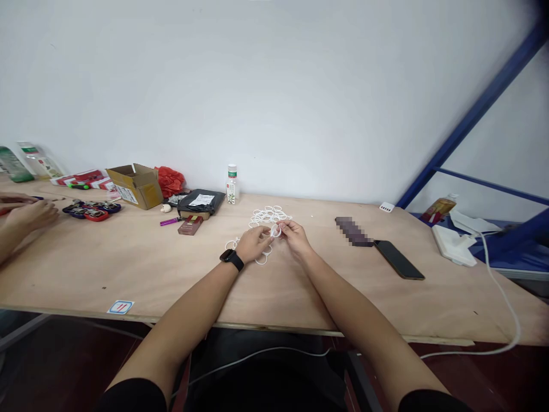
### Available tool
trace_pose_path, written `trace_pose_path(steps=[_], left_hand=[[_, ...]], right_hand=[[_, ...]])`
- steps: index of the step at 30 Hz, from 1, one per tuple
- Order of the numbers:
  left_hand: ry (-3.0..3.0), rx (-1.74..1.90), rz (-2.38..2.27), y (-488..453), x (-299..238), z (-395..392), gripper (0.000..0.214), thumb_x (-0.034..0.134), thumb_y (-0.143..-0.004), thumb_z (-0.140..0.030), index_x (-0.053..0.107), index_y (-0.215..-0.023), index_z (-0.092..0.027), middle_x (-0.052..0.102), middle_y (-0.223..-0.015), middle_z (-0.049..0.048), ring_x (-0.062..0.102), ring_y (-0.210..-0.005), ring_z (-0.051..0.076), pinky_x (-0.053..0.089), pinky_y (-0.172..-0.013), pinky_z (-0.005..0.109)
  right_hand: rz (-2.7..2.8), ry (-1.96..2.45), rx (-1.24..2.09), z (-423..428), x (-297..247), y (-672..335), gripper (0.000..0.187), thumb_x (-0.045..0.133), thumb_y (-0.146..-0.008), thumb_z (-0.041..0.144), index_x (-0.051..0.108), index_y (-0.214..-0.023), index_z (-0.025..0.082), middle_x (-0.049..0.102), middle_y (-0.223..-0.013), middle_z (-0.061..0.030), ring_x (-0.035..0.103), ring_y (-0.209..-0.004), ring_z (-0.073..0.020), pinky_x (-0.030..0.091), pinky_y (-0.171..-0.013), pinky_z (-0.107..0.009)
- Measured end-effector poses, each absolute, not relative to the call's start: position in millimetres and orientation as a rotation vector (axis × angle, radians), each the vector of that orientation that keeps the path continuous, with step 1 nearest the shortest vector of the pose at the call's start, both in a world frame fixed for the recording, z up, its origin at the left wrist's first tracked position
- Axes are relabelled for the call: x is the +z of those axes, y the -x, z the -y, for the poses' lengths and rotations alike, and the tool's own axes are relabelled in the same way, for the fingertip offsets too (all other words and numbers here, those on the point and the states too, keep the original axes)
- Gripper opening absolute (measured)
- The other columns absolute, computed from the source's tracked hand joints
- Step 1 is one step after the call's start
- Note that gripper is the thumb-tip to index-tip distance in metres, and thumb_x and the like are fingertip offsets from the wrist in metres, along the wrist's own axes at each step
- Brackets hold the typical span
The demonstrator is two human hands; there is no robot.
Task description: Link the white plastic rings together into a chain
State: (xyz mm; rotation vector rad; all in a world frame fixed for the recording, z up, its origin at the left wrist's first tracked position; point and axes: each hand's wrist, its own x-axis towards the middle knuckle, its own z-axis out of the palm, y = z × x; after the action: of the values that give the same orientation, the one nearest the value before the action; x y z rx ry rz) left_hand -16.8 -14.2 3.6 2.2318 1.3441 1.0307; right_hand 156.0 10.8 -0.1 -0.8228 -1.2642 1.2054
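Note:
Between my two hands a small white ring (275, 230) is pinched by its sides, just above the wooden table (295, 297). My left hand (254, 242), with a black watch (232, 259) on the wrist, grips it from the left. From the right, the thumb and fingertips of my right hand (294, 236) close on it. Behind my hands lies a pile of similar white rings (268, 213). More loose white rings (261, 259) lie beside and partly under my left hand. What the rings are made of is too small to tell.
Back left are a clear bottle (232, 186), a black parcel (201, 201), a maroon box (190, 225) and an open carton (136, 187). Another person's hands (32, 217) work at far left near red and blue items (92, 209). Right are a phone (398, 260) and a power strip (453, 245).

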Motion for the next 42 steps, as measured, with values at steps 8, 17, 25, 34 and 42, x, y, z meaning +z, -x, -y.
trace_pose_path(steps=[8,17,25,34,42], left_hand=[[-2.143,1.021,-1.262,13,8,18,0.029,0.046,-0.090,-0.039,0.063,-0.083,-0.016,0.059,-0.069,-0.0003,0.050,-0.063,0.013,0.038,-0.060,0.024],[-1.947,1.076,-1.130,12,8,18,0.027,0.039,-0.093,-0.035,0.056,-0.081,-0.018,0.057,-0.069,-0.0004,0.055,-0.063,0.013,0.043,-0.063,0.025],[-2.135,1.179,-1.286,18,9,17,0.019,0.047,-0.090,-0.031,0.057,-0.079,-0.018,0.060,-0.079,0.0022,0.053,-0.076,0.015,0.043,-0.072,0.028],[-2.273,1.110,-1.152,15,16,23,0.029,0.046,-0.091,-0.036,0.058,-0.073,-0.018,0.061,-0.076,0.0039,0.055,-0.076,0.016,0.044,-0.075,0.029],[-2.225,1.064,-1.204,14,15,26,0.021,0.052,-0.088,-0.037,0.061,-0.084,-0.019,0.067,-0.081,0.0027,0.060,-0.076,0.016,0.046,-0.074,0.028]], right_hand=[[1.065,0.759,1.431,-12,1,-165,0.033,0.078,-0.064,0.038,0.065,-0.087,0.019,0.058,-0.068,0.0035,0.048,-0.054,-0.0080,0.042,-0.053,-0.022],[0.939,0.802,1.362,-31,-5,-183,0.023,0.068,-0.073,0.034,0.055,-0.087,0.023,0.049,-0.060,0.0074,0.039,-0.044,-0.0067,0.042,-0.050,-0.023],[1.760,1.070,0.959,-18,-15,-179,0.028,0.066,-0.073,0.040,0.069,-0.090,0.018,0.058,-0.062,0.0031,0.050,-0.055,-0.0111,0.040,-0.053,-0.023],[1.505,0.947,1.132,-14,-5,-166,0.042,0.057,-0.081,0.051,0.066,-0.107,0.019,0.063,-0.079,0.0000,0.043,-0.049,-0.0074,0.037,-0.048,-0.022],[1.480,0.858,1.251,-10,-4,-161,0.034,0.071,-0.070,0.050,0.066,-0.081,0.018,0.061,-0.068,0.0018,0.045,-0.049,-0.0073,0.036,-0.048,-0.021]])
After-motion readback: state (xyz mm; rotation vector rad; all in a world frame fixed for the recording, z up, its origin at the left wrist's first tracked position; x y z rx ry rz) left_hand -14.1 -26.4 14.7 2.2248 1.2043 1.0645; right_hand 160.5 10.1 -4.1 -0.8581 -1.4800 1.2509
